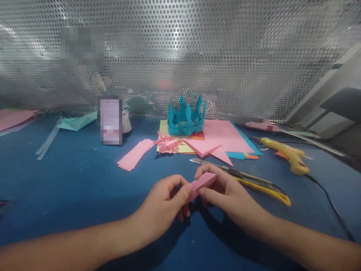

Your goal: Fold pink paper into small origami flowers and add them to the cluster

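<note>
Between my two hands is a small folded piece of pink paper point(205, 180), held just above the blue table. My left hand point(169, 197) pinches its lower left end between thumb and fingers. On the other side, my right hand point(222, 188) grips the upper right part, thumb in front and fingers behind. Just beyond my right hand lies a yellow utility knife point(262, 186) with its blade out, partly covered by that hand. A fan of pink paper strips point(135, 154) rests farther off to the left, beside several small folded pink paper pieces point(167, 143).
A blue folded paper crown point(186, 126) stands on stacked coloured sheets point(225, 135). On the right is a yellow glue gun point(287, 154) with a black cord. A phone point(111, 120) stands upright near a white thread spool point(126, 122); clear glue sticks point(49, 139) lie left. Perforated metal point(141, 49) closes the back.
</note>
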### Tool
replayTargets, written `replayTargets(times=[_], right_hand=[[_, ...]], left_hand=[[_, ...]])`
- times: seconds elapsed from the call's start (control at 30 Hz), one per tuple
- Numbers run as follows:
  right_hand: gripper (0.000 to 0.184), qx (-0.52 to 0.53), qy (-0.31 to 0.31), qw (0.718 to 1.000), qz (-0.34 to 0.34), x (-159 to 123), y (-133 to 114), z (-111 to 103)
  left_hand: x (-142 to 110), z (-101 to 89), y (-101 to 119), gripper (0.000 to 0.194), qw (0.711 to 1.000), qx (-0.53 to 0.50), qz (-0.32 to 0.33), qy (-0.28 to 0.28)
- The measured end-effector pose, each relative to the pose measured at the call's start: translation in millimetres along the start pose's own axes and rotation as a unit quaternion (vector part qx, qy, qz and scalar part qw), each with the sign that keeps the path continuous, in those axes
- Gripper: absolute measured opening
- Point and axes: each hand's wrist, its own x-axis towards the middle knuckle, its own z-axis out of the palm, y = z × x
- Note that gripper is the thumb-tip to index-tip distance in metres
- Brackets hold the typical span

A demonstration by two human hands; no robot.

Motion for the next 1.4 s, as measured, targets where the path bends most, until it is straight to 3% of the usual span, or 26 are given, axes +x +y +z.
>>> replayTargets(times=[0.17,0.8,1.17,1.4], right_hand=[[0.012,-0.029,0.007,0.999,-0.014,-1.3,0.1,-1.9],[0.006,-0.174,0.01,0.981,-0.081,-2.6,14.2,1.5],[0.008,-0.122,0.007,0.99,-0.063,-2.4,10.5,7.7],[0.006,-0.098,0.006,0.994,-0.046,-1.0,9.5,5.2]], left_hand=[[0.8,-1.5,-3.3,0.026,0.999,0.021,0.004,0.027],[5.3,-4.8,-3.1,0.027,0.997,-0.08,-0.021,0.01],[0.1,-0.4,-9.5,0.023,0.996,-0.08,-0.019,0.028],[0.6,0.6,-3.7,0.032,0.99,-0.14,-0.032,0.015]])
